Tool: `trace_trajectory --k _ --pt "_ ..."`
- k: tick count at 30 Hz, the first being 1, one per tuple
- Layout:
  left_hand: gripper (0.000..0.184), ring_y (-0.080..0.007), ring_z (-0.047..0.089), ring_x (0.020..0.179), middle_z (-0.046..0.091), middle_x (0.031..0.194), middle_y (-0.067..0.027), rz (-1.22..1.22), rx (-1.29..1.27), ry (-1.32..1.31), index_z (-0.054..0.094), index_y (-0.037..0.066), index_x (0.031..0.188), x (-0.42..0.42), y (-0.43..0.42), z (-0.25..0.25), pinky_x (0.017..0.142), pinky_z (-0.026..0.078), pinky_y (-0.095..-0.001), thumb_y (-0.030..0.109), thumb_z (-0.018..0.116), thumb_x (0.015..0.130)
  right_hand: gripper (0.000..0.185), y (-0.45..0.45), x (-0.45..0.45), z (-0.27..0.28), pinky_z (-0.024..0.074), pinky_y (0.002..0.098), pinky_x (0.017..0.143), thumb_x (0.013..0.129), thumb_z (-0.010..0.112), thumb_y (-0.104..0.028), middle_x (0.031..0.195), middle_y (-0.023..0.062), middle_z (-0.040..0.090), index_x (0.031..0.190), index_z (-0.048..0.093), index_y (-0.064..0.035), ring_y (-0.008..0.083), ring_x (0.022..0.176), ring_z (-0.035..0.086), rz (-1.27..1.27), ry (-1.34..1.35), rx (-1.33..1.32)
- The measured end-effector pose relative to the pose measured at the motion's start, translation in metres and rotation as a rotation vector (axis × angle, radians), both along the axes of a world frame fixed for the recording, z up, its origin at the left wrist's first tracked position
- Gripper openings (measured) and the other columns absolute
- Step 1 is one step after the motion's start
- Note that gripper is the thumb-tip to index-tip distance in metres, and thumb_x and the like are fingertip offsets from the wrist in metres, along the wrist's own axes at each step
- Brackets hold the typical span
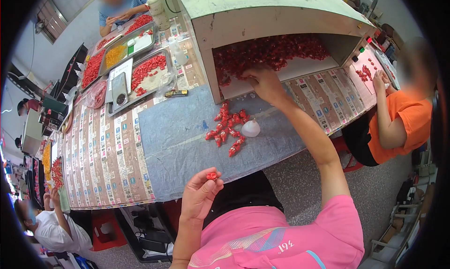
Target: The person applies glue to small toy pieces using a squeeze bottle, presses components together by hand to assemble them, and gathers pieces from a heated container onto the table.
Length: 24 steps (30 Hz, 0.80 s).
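In front of my chest my left hand (201,191) pinches a small red plastic piece (212,176) between thumb and fingertips. My right hand (266,84) reaches into the open front of a pale green box (202,48). Its fingers are curled at the near edge of a heap of glossy red pieces (276,51); what lies between them is hidden. On the blue-grey cloth (173,138) between my hands lies a loose group of small red figures (225,126). Touching or close beside them stands a small white translucent squeeze bottle (251,128).
Metal trays (152,84) of red and yellow pieces stand at the left, with a phone (119,88) on one. A yellow-black lighter-like item (176,93) and a clear bottle (178,53) are nearby. Co-workers sit at the right (398,119), far left (56,229) and back (124,11).
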<state>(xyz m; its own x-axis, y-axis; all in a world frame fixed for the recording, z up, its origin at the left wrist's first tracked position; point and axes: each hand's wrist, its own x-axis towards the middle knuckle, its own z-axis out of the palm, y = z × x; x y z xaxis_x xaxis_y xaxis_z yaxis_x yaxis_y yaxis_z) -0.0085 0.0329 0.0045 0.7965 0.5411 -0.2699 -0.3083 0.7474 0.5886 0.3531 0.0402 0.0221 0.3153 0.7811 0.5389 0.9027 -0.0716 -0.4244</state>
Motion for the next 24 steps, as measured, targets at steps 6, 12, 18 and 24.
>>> trace_trajectory --k 6,12,18,24 --pt "0.031 -0.0199 0.065 0.093 0.064 0.108 -0.0126 0.025 0.001 0.014 0.059 0.000 0.117 -0.009 0.001 -0.003 0.084 0.054 -0.0318 0.001 0.063 0.086 0.016 0.034 0.004 -0.023 0.0506 0.0418 0.075 0.077 0.063 -0.009 0.087 0.0139 0.068 0.091 0.070 -0.0106 0.0337 0.084 0.064 -0.198 -0.078 -0.179" --pt "0.030 -0.0200 0.065 0.095 0.064 0.109 -0.0129 0.027 -0.017 0.009 0.059 -0.001 0.117 -0.011 0.002 -0.002 0.085 0.054 -0.0314 0.000 0.061 0.087 0.021 0.015 0.012 -0.021 0.0508 0.0410 0.077 0.077 0.063 -0.009 0.094 0.0167 0.067 0.098 0.068 -0.0074 0.0342 0.086 0.064 -0.180 -0.079 -0.139" --pt "0.030 -0.0210 0.063 0.100 0.062 0.114 -0.0149 0.051 -0.048 0.006 0.056 -0.003 0.119 -0.007 0.001 -0.005 0.090 0.052 -0.0322 -0.001 0.057 0.090 0.014 -0.093 -0.050 0.037 0.0501 0.0253 0.072 0.085 0.061 -0.004 0.087 0.0059 0.066 0.097 0.066 0.0003 0.0132 0.087 0.063 -0.070 0.884 0.108" --pt "0.029 -0.0204 0.062 0.102 0.060 0.116 -0.0153 -0.018 -0.128 -0.009 0.055 -0.004 0.120 0.005 -0.003 0.000 0.093 0.051 -0.0321 0.003 0.054 0.092 0.015 -0.138 -0.150 0.013 0.0517 0.0256 0.077 0.084 0.063 0.002 0.098 0.0091 0.064 0.099 0.065 0.0031 0.0155 0.087 0.064 0.244 1.307 0.017"
